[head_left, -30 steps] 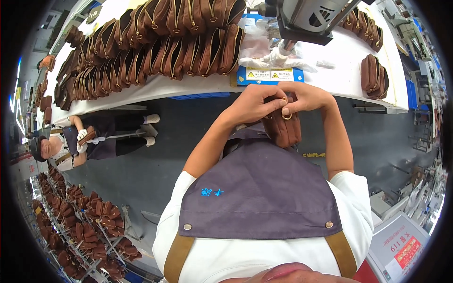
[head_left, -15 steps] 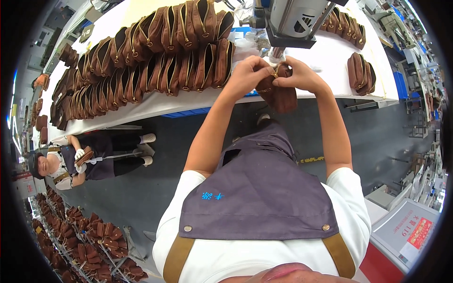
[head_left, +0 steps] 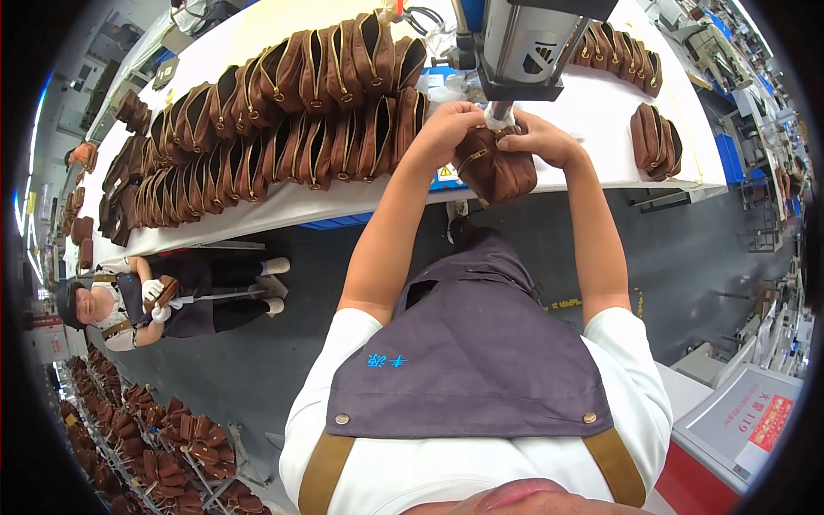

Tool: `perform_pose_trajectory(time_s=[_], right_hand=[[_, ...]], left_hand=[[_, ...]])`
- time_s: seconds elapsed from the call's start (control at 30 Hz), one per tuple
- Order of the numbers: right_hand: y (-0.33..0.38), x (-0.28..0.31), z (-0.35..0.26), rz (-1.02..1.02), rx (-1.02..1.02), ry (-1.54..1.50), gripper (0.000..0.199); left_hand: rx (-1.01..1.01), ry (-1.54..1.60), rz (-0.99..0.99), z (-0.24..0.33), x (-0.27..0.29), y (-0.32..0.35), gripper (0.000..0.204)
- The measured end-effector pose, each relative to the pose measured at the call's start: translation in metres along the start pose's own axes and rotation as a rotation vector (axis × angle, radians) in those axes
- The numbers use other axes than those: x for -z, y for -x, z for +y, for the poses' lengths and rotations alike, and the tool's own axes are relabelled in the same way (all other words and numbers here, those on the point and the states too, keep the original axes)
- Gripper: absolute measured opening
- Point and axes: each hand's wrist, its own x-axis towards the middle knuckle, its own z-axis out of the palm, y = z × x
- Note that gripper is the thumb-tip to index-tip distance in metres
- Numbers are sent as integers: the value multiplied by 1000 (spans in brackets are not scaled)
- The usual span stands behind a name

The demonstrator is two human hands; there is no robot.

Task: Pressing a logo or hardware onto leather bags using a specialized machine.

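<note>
A brown zippered pouch point(head_left: 505, 176) hangs at the table's front edge, under the press machine point(head_left: 525, 51). My left hand point(head_left: 452, 130) is closed on its upper left side, beside the gold zipper. My right hand point(head_left: 539, 139) grips the upper right side, thumb and fingers on the fabric. The top of the pouch is right beneath the machine's narrow metal rod point(head_left: 501, 112), with whitish wrapping around its tip. Fingers and rod hide exactly what lies at that spot.
Two long rows of brown pouches point(head_left: 283, 146) with gaping zippers fill the table's left. More pouches stand at the back right point(head_left: 618, 56) and right edge point(head_left: 657, 144). A co-worker point(head_left: 146, 300) with white gloves handles a brown piece at left. Loaded racks point(head_left: 163, 438) stand lower left.
The pouch has turned and risen, its top now up against the rod and its zipper facing left. Both hands have shifted slightly with it.
</note>
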Motion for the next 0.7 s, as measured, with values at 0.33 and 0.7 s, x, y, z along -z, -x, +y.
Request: perform_pose_trajectory(time_s=[0.33, 0.7], right_hand=[[-9, 7, 16, -97, -23, -115, 67], [-4, 20, 16, -2, -29, 110, 56]], left_hand=[[24, 87, 5, -2, 4, 2, 6], [-60, 18, 39, -8, -6, 21, 9]])
